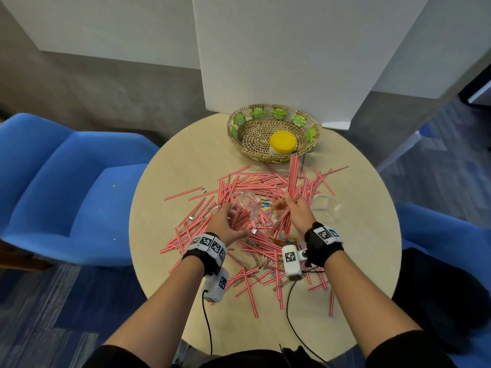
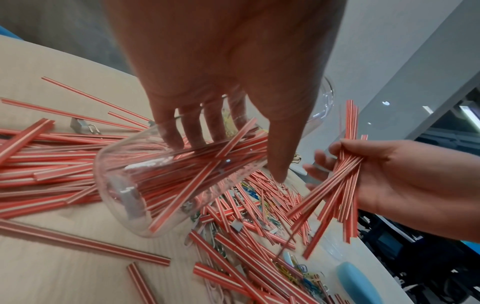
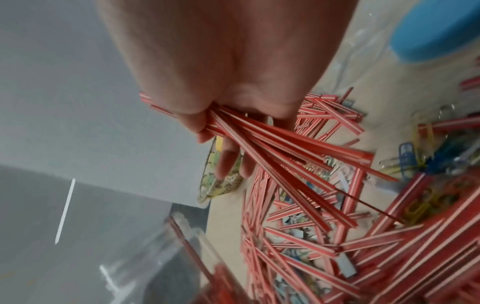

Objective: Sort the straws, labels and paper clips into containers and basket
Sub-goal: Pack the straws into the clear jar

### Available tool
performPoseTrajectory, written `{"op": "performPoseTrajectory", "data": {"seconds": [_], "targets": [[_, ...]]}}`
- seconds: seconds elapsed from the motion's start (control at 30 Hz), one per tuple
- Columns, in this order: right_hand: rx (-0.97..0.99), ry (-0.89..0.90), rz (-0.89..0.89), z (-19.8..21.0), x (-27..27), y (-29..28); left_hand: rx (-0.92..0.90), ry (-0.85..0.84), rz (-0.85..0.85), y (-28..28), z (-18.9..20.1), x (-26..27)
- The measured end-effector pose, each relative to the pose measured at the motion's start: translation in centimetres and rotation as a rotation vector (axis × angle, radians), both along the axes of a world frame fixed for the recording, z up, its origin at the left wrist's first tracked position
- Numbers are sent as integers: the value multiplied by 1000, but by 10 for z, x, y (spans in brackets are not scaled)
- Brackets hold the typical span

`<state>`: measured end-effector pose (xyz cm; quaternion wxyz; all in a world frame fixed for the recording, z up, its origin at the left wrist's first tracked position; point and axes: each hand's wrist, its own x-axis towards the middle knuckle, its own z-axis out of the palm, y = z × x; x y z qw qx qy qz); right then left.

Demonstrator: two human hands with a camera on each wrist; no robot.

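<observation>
Head view: left hand (image 1: 225,221) grips a tilted clear jar (image 1: 245,208) partly filled with straws; right hand (image 1: 297,211) clutches a red-striped straw bundle (image 1: 292,179) above the strewn table (image 1: 186,160). No legible writing shows.

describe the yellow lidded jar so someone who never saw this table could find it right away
Start at the round wooden table and look to its far edge, where a woven basket with green leaf trim sits. The jar stands inside it, toward the right. Its bright yellow lid makes it the only yellow-capped, closed container; the other containers are clear and open.
</observation>
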<state>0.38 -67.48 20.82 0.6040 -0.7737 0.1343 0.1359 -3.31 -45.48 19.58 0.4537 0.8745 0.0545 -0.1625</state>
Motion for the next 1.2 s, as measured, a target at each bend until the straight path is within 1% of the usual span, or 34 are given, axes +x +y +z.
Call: {"op": "performPoseTrajectory", "data": {"seconds": [0.07, 0.13, 0.2, 0.33, 0.43, 0.6, 0.67, 0.73, 0.87, 0.93, 1.1, 1.2], "targets": [[64, 11, -90, 6, -1, -1, -17, 1, 2, 0, 0, -2], [291, 17, -213, 12, -3, -1, -19, -3, 5, 1, 1, -3], [445, 10, -295, 21, -2, 0, -19, 0, 6, 1, 1, -3], [575, -36, -295, 35, 2, 1, -25, 19, -1, -1, 1, -4], [569, -120, -257, 53, 4, 5, -35, 32, -15, -3, 1, -4], [646, -291, -364, 98, 11, 23, 25, 30, -82, -8, 0, -4], [643, -339, -382, 107, 15, 30, 8, 34, -103, -11, 1, -6], [599, -361, -357, 110, 16, 37, -10, 25, -115, -14, 2, -5], [451, -325, -227, 102, 12, 52, -66, -7, -124, -20, 11, -4], [432, -291, -156, 95, 9, 58, -89, -30, -122, -22, 15, -2], [492, -244, -108, 88, 7, 61, -116, -57, -76, -21, 17, 2], [588, -209, -103, 85, 6, 57, -141, -29, -24, -16, 18, 3]]}}
